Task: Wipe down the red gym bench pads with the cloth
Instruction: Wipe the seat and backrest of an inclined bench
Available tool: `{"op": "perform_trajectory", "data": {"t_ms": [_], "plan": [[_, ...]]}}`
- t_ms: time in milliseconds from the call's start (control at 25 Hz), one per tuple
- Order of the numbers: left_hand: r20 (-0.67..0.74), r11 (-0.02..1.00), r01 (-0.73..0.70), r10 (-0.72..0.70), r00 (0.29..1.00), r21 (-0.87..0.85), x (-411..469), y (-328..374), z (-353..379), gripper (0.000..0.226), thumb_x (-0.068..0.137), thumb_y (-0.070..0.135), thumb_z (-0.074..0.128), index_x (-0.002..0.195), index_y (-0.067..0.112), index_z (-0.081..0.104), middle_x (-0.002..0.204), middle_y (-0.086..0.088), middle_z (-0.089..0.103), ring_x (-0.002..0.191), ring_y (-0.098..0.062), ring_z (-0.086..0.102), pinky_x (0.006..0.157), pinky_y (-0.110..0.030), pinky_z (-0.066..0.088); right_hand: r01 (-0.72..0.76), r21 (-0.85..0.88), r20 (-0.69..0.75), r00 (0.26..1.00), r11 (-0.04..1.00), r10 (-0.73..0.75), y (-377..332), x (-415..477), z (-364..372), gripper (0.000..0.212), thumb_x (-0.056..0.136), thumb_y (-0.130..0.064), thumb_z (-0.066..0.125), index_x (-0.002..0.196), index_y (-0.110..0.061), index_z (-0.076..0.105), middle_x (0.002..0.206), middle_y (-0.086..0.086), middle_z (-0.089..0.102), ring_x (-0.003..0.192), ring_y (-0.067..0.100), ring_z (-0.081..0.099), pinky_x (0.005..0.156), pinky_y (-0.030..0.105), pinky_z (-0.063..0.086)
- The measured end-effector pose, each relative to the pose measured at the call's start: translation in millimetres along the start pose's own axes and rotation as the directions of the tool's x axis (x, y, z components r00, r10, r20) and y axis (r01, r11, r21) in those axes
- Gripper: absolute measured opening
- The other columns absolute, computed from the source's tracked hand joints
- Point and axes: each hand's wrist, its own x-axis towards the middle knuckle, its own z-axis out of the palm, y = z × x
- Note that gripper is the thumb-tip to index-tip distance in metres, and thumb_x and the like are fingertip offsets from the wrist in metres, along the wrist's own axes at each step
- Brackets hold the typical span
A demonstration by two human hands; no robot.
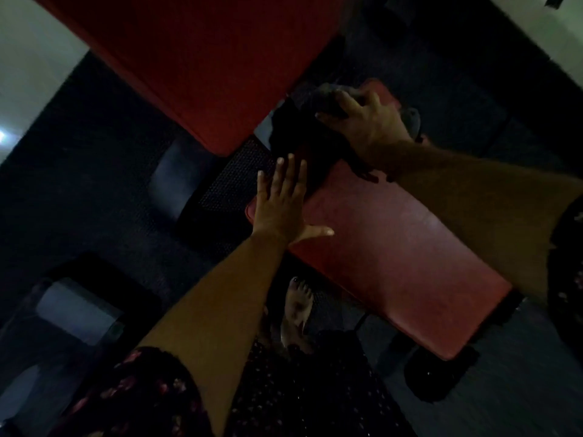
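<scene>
Right hand (pixel 366 124) clenching a dark cloth (pixel 303 134) bunched on the far end of the red seat pad (pixel 394 247), left hand (pixel 280 203) lying flat with fingers spread on the pad's left edge, larger red pad (pixel 202 64) sitting farther left, bare foot (pixel 298 307) standing on dark floor (pixel 94 184)

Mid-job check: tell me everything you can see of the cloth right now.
The cloth is dark, nearly black in this dim light, soft and bunched into folds, not spread flat. It lies on the far end of the lower red seat pad, near the gap below the upper red pad. The right hand presses down on it, fingers spread. The left hand lies flat beside its near edge; contact is unclear.
</scene>
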Motion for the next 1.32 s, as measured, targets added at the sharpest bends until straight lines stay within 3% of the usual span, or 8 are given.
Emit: {"op": "perform_trajectory", "data": {"t_ms": [200,320,400,520,640,840,960,1320], "plan": [[0.099,1.0,-0.006,0.005,0.995,0.013,8.4,2.2,-4.1,0.146,0.059,0.091,0.054,0.141,0.014,-0.04,0.148,-0.009,-0.046,0.141,-0.028,-0.037,0.113,-0.051,-0.02,-0.196,0.186,0.108,0.978,0.963,0.178,3.6,7.4,3.9,0.059,0.095,-0.034,0.051,0.147,-0.047,0.026,0.156,0.003,0.022,0.126,0.041,0.035,0.086,0.05,0.048],[0.155,0.998,-0.011,0.003,0.988,0.056,5.9,0.3,-9.1,0.144,0.062,0.089,0.054,0.134,0.013,-0.045,0.138,-0.009,-0.053,0.134,-0.028,-0.044,0.108,-0.05,-0.026,-0.189,0.241,0.152,0.976,0.952,0.155,1.8,4.4,-0.4,0.068,0.086,-0.048,0.056,0.147,-0.045,0.027,0.153,0.003,0.023,0.132,0.039,0.029,0.086,0.051,0.045],[0.076,0.989,-0.089,0.08,0.994,0.117,6.3,-4.5,-9.2,0.141,0.064,0.092,0.045,0.136,0.008,-0.043,0.14,-0.012,-0.051,0.132,-0.029,-0.046,0.104,-0.05,-0.033,-0.165,0.245,0.129,0.982,0.956,0.136,9.5,7.1,-0.9,0.067,0.085,-0.05,0.056,0.147,-0.044,0.03,0.15,0.004,0.029,0.131,0.037,0.031,0.086,0.049,0.047],[-0.108,0.931,-0.279,0.311,0.944,0.236,10.2,-5.2,-12.5,0.123,0.073,0.088,0.036,0.154,0.01,-0.013,0.161,-0.01,-0.018,0.149,-0.026,-0.016,0.116,-0.048,-0.022,-0.272,0.31,0.155,0.96,0.911,0.233,17.5,31.6,-1.6,0.061,0.087,-0.049,0.053,0.144,-0.041,0.034,0.142,0.004,0.039,0.122,0.035,0.04,0.085,0.047,0.048],[-0.074,0.981,-0.175,0.181,0.981,0.078,28.8,-0.5,-18.0,0.113,0.083,0.082,0.034,0.144,0.014,-0.032,0.151,-0.006,-0.038,0.145,-0.022,-0.028,0.118,-0.045,-0.017,-0.392,0.356,0.13,0.92,0.848,0.37,17.6,46.6,-2.2,0.057,0.088,-0.048,0.05,0.143,-0.038,0.037,0.135,0.003,0.046,0.116,0.033,0.045,0.083,0.047,0.046],[-0.034,0.993,-0.12,0.121,0.992,0.024,34.5,2.3,-11.3,0.116,0.08,0.083,0.036,0.139,0.015,-0.037,0.155,-0.008,-0.036,0.147,-0.024,-0.025,0.122,-0.045,-0.003,-0.287,0.329,0.083,0.958,0.9,0.275,22.5,38.9,9.2,0.065,0.079,-0.053,0.046,0.141,-0.034,0.043,0.132,0.008,0.051,0.125,0.04,0.041,0.1,0.065,0.034],[-0.085,0.993,-0.12,0.12,0.989,0.0,31.6,3.5,-9.5,0.115,0.08,0.08,0.042,0.142,0.018,-0.033,0.158,-0.006,-0.031,0.149,-0.022,-0.02,0.121,-0.047,0.004,-0.264,0.424,0.058,0.962,0.866,0.265,26.0,43.1,8.1,0.06,0.082,-0.046,0.054,0.14,-0.033,0.045,0.128,0.01,0.053,0.118,0.038,0.047,0.088,0.052,0.048],[-0.217,0.988,-0.001,-0.032,0.976,-0.151,39.2,8.6,8.4,0.106,0.078,0.083,0.041,0.155,0.032,-0.012,0.163,0.007,-0.016,0.15,-0.016,-0.003,0.118,-0.042,0.005,-0.047,0.373,0.007,0.999,0.926,0.047,45.2,67.0,15.1,0.052,0.085,-0.049,0.054,0.134,-0.034,0.051,0.122,0.007,0.056,0.114,0.033,0.052,0.082,0.041,0.048]]}}
